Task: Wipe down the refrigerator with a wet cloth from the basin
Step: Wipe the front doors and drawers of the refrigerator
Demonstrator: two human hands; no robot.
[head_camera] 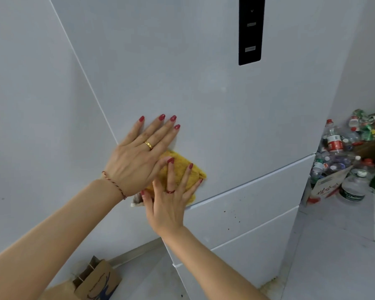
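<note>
We press the yellow fluffy cloth (183, 169) flat against the white refrigerator door (182, 83), left hand (136, 154) and right hand (171, 200) spread; easing pressure could drop it.

Both hands (136, 161) (169, 202) flat, fingers (160, 128) spread

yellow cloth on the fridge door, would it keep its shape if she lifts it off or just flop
The yellow cloth would probably flop: it looks soft and fuzzy, bunched under the right hand. It likely drops if released, since only flat fingers pin it to the refrigerator door. If wet, it may sag heavily.
</note>
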